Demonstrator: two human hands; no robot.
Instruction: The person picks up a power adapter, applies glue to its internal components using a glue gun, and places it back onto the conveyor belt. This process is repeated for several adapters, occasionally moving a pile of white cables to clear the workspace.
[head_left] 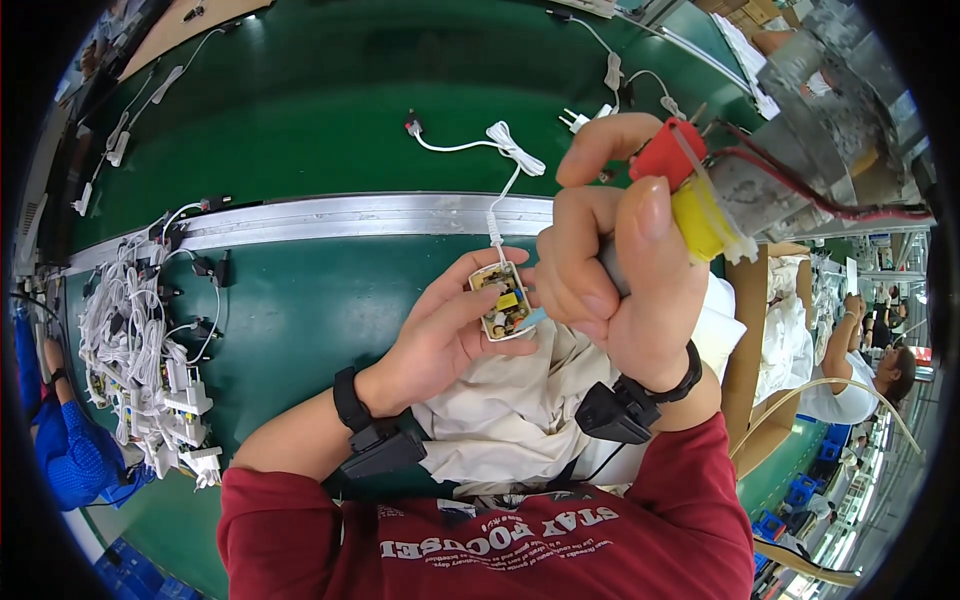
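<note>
My left hand (455,320) holds a small white charger shell with an exposed circuit board (503,302) inside it; a white cable (500,170) runs from it up onto the green belt. My right hand (610,265) is closed around a grey tool (690,195) with a red and yellow top, held upright right beside the board, its lower tip touching the board's edge. Red wires lead from the tool's top to the upper right. Both wrists wear black bands with small black units.
A green conveyor surface (330,110) with a metal rail (350,215) crosses the view. A heap of white chargers and cables (150,370) lies at left. A crumpled white cloth (520,410) covers my lap. Other people sit at right and far left.
</note>
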